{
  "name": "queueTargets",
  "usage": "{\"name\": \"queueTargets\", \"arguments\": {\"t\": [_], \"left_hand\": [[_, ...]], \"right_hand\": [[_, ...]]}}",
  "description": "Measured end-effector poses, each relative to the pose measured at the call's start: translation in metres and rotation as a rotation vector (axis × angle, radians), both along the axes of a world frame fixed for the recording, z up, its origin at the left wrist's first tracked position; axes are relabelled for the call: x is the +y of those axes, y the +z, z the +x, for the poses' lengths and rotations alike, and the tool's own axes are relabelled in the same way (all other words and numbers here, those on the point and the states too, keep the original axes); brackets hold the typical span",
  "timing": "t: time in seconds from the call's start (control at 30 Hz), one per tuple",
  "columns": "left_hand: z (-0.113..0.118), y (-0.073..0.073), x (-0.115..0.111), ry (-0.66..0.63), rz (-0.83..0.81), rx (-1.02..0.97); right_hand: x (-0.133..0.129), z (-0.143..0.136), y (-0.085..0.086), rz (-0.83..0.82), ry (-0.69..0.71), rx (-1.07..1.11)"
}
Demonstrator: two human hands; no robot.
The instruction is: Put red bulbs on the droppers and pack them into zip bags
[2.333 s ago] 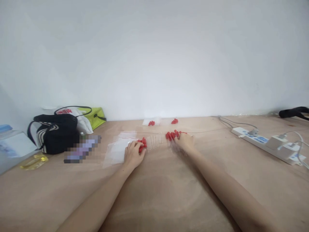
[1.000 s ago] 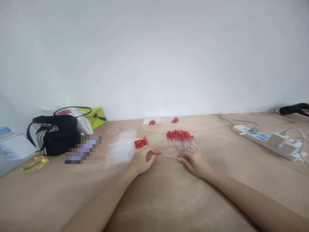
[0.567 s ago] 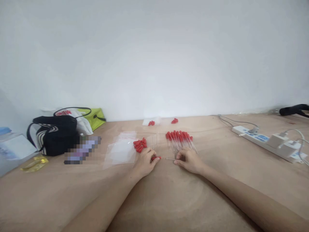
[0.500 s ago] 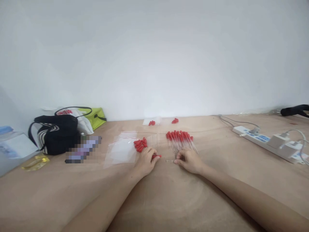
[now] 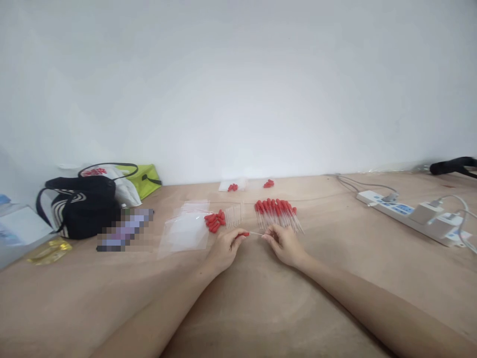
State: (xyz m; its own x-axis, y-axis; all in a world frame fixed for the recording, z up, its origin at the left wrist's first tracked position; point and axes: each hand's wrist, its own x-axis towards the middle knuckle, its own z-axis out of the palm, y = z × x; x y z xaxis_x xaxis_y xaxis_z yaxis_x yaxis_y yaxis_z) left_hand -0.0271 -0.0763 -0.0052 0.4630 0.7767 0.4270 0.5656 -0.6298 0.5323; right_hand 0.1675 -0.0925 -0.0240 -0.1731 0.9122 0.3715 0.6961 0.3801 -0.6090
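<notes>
Near the middle of the wooden table, two bare hands come close together over a small piece of work. From where I stand, the left hand pinches a red bulb between thumb and fingers, its end showing on the right. The right hand grips a thin clear tube in its fingertips, and the tube points left, bridging the gap between the hands. Its tip meets the bulb or lies just beside it; whether it has gone inside, I cannot tell. Just beyond the left hand sits a pile of loose red bulbs, with a row of bare clear tubes to its right. Beyond the right hand, a fan of red-topped tubes lies with red ends on the far side and clear ends toward the near. Left of the loose pile, flat clear plastic bags overlap one another. Farther off, by the wall, two small red clusters rest apart. Over on the far left are a black bag with pale stripes and a lime-green bag; on the right, a white power strip carries plugged-in adapters.
</notes>
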Motion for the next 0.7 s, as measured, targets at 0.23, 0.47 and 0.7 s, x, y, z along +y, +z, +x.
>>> {"name": "queueTargets", "arguments": {"t": [0.23, 0.47, 0.7], "left_hand": [[0.001, -0.008, -0.001, -0.037, 0.001, -0.034], [0.001, -0.009, -0.004, -0.094, 0.074, 0.016], [-0.001, -0.012, -0.003, -0.165, 0.238, 0.069]], "right_hand": [[-0.001, 0.0, 0.002, 0.006, 0.068, -0.005], [0.004, 0.006, -0.001, 0.003, 0.198, 0.013], [-0.006, 0.006, 0.007, 0.089, 0.154, -0.152]]}}
